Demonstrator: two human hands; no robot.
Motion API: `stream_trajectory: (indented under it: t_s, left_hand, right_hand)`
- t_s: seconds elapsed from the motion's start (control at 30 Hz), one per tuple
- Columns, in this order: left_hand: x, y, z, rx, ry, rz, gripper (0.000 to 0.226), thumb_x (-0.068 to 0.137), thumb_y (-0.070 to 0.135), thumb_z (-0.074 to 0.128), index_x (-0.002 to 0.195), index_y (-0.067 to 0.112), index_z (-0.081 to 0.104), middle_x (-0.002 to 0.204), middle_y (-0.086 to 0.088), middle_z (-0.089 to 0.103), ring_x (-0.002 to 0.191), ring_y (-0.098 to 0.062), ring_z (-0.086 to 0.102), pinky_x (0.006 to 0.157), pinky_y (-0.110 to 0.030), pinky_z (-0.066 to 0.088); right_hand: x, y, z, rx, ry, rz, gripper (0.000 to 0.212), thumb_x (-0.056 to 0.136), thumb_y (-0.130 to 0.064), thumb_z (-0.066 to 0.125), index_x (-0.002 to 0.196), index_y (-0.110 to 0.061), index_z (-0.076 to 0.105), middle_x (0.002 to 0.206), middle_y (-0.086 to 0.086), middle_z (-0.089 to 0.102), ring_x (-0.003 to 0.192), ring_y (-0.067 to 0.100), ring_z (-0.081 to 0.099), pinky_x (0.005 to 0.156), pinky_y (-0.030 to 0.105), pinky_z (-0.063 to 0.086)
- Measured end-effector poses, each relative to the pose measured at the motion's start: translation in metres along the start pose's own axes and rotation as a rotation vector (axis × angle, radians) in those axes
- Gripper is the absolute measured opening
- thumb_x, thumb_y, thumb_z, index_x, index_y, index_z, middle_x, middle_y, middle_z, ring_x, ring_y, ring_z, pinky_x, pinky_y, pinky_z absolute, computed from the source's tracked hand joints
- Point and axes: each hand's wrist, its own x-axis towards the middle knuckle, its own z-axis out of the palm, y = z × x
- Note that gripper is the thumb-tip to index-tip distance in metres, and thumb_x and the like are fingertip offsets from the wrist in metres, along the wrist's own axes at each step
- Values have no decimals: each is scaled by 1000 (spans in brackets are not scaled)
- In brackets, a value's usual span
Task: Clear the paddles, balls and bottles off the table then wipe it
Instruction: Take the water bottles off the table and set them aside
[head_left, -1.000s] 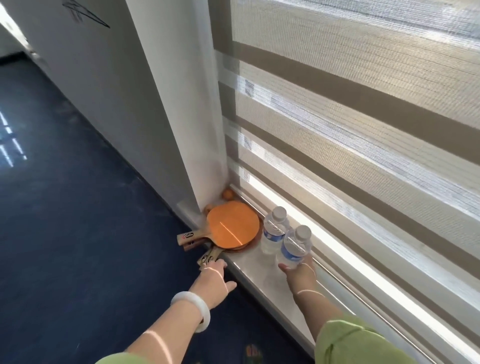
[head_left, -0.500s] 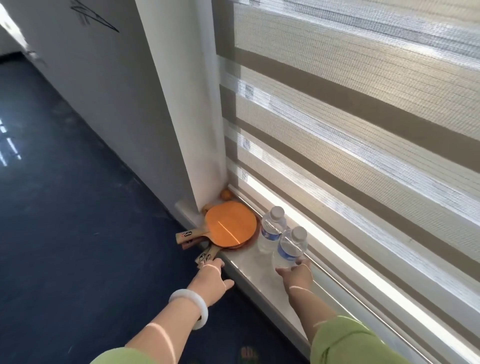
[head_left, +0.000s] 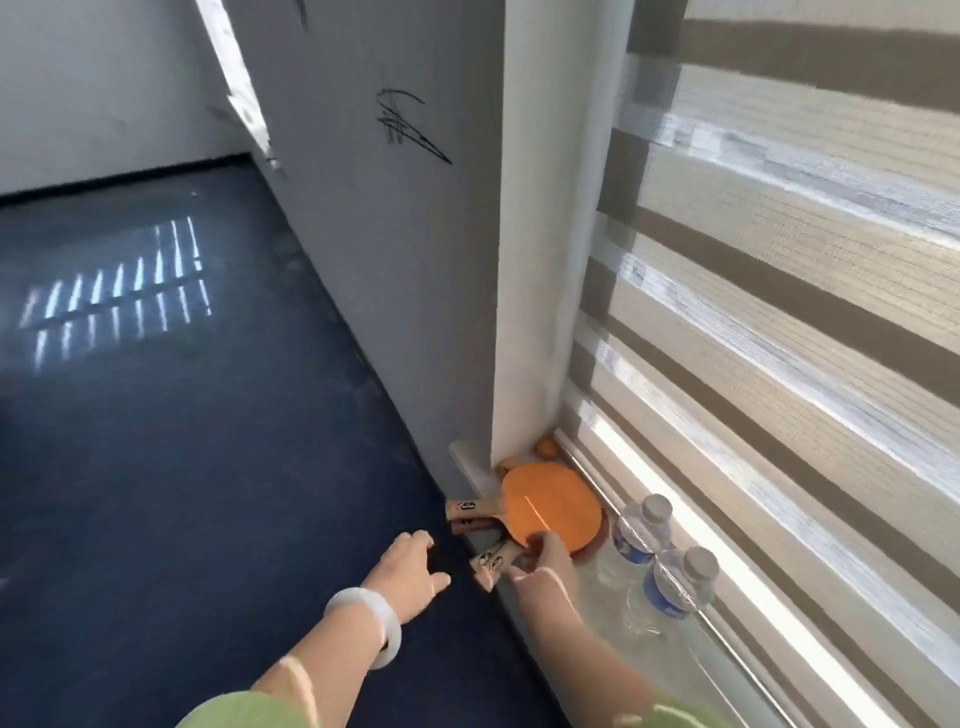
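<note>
A pale window sill (head_left: 670, 665) ran along the foot of a striped blind (head_left: 779, 322). A stack of paddles (head_left: 553, 512) lay flat at its far end, orange face up, wooden handles jutting over the sill's front edge. An orange ball (head_left: 546, 448) sat just behind the stack, in the corner. Two blue-labelled bottles stood upright on the stack's near side: the farther bottle (head_left: 636, 530) just beside it, the nearer bottle (head_left: 675, 577) close against the first.

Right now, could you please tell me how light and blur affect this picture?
Head view: sun under the striped blind blows out a strip behind the bottles, streaks the orange paddle; head view: barred light on the dark floor; head view: blind looks smeared.
</note>
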Motion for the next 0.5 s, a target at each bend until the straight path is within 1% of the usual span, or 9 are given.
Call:
stream_trajectory:
  t_s: [0.03, 0.07, 0.1, 0.13, 0.2, 0.27, 0.37, 0.5]
  left_hand:
    - [-3, -8, -13, -10, 30, -19, 52, 96, 33, 57, 141, 15, 39, 140, -2, 40, 127, -20, 46, 104, -32, 40]
    - [-6, -17, -26, -14, 62, -45, 52, 96, 34, 57, 141, 16, 38, 141, -2, 40, 128, -20, 45, 105, -32, 39]
    - [-9, -27, -41, -19, 104, -72, 53, 96, 34, 58, 141, 16, 38, 142, -2, 40, 129, -20, 44, 107, -33, 38]
    - [-11, -39, -57, -34, 144, -96, 54, 95, 35, 58, 141, 17, 39, 142, -1, 40, 130, -20, 43, 107, -34, 37]
    - [-17, -63, -90, -69, 215, -128, 53, 95, 34, 58, 141, 16, 39, 143, -1, 39, 131, -19, 42, 107, -33, 36]
    - [-22, -89, -127, -91, 282, -164, 51, 95, 33, 58, 140, 15, 40, 141, -2, 40, 130, -20, 42, 106, -32, 36]
    - [-26, -134, -185, -132, 385, -211, 48, 95, 34, 57, 136, 14, 42, 138, -2, 41, 128, -20, 44, 105, -33, 37]
    - [-25, -203, -273, -167, 512, -244, 51, 96, 35, 57, 139, 13, 41, 142, -3, 39, 130, -22, 43, 104, -34, 38]
  right_hand:
    - [1, -15, 7, -36, -32, -59, 32, 82, -2, 70, 99, -19, 49, 96, -1, 58, 84, 13, 56, 65, 10, 44]
    - [4, -29, 16, -84, -61, -117, 31, 80, -3, 70, 98, -19, 50, 98, -1, 60, 87, 14, 59, 67, 11, 45]
    - [8, -46, 26, -134, -106, -174, 30, 79, -6, 72, 98, -18, 51, 101, 0, 61, 93, 16, 62, 73, 16, 46]
    - [11, -65, 38, -188, -158, -224, 31, 80, -12, 74, 101, -16, 52, 105, -1, 60, 100, 19, 62, 77, 20, 44]
    - [16, -108, 62, -312, -263, -314, 38, 85, -22, 73, 116, -13, 54, 113, -1, 57, 110, 20, 58, 82, 19, 38]
    - [22, -152, 90, -407, -350, -380, 44, 89, -26, 68, 127, -10, 53, 125, 3, 57, 117, 21, 56, 87, 20, 38]
    - [29, -222, 138, -514, -412, -478, 46, 95, -29, 61, 134, -8, 49, 132, 7, 56, 120, 23, 55, 94, 23, 41]
    - [35, -320, 211, -573, -424, -593, 43, 98, -30, 55, 134, -7, 49, 132, 8, 56, 117, 24, 56, 90, 24, 42]
